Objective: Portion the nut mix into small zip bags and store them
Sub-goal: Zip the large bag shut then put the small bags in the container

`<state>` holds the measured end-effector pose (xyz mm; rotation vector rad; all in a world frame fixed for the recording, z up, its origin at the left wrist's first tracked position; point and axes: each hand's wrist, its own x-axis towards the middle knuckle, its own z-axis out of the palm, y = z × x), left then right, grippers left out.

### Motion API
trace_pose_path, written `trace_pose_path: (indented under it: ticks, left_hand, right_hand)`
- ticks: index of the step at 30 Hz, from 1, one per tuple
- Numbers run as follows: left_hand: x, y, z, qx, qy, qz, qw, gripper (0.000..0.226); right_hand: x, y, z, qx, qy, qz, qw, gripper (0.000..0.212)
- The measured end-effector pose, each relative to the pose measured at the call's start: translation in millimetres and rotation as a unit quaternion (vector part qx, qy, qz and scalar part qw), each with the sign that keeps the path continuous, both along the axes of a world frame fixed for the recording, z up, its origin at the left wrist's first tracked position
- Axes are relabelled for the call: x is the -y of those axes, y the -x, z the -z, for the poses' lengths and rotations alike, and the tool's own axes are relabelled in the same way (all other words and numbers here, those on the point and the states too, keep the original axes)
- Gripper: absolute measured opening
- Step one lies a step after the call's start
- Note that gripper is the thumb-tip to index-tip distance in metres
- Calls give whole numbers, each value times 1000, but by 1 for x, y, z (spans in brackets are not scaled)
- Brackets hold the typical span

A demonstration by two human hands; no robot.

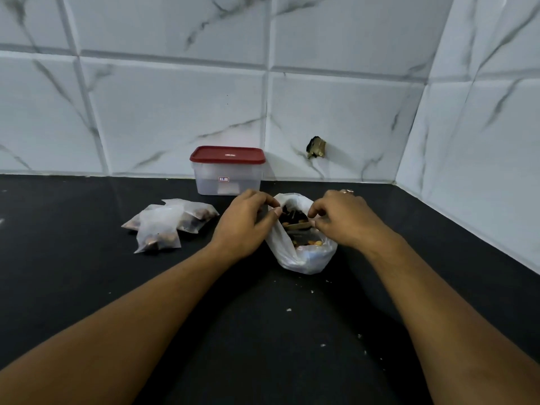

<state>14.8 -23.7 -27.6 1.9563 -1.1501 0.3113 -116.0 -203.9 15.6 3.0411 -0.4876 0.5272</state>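
Observation:
A white plastic bag of nut mix stands open on the black counter. Dark and tan nuts show inside it. My left hand pinches the bag's left rim. My right hand grips the right rim, and a thin tan stick-like thing lies under its fingers at the bag's mouth. To the left lie three small filled zip bags in a loose heap. A clear container with a red lid stands shut behind the bags, against the wall.
White marble-look tiled walls meet in a corner at the right. A broken hole in the tile sits above the counter. Small white crumbs are scattered on the counter in front of the bag.

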Motion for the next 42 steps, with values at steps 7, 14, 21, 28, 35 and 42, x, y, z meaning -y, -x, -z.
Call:
trace_pose_path:
  ticks: [7, 14, 21, 28, 35, 42]
  left_hand:
    - [-4, 0, 3, -16, 11, 5, 1000, 29]
    - [-6, 3, 3, -30, 32, 9, 999, 27]
    - [-6, 2, 4, -38, 28, 10, 999, 28]
    - [-6, 1, 2, -66, 47, 17, 997, 28]
    - [-6, -3, 0, -86, 59, 17, 994, 27]
    - [-7, -10, 0, -98, 68, 13, 993, 26]
  right_hand:
    - [-1, 4, -5, 10, -5, -8, 1000, 12]
    - [-3, 9, -17, 33, -196, -41, 979, 16]
    - [-1, 14, -22, -57, -239, -18, 969, 18]
    - [2, 19, -27, 27, -275, -14, 961, 18]
    - [-2, 21, -32, 73, -279, -24, 957, 8]
    - [-14, -5, -31, 124, -261, -47, 956, 6]
